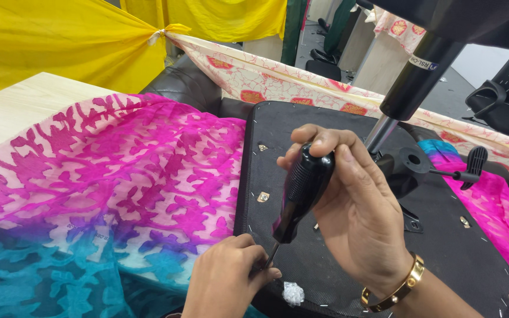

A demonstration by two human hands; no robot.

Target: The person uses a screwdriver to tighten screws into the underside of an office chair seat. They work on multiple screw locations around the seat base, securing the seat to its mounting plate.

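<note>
A wide pink-and-white patterned cloth, shading to teal at its near edge, covered most of the pale wooden table. Behind it hung yellow drapes, knotted to a cream cloth with red motifs that stretched across the room; a black office chair stood at the far right on a grey floor.

An upturned black chair seat lay on the table's right part, its underside facing up, the edge lined with staples. Its gas-lift column rose toward the upper right, carrying a small white label with a dark patch near the top. A black lever stuck out beside the mechanism.

The right hand, with a gold bangle at the wrist, was closed fully around the black ribbed handle of a screwdriver, tilted, its tip down at the seat's near edge. The left hand was curled, fingertips pinched at the screwdriver's shaft just by the tip. A small white crumpled scrap lay on the seat beside it.
</note>
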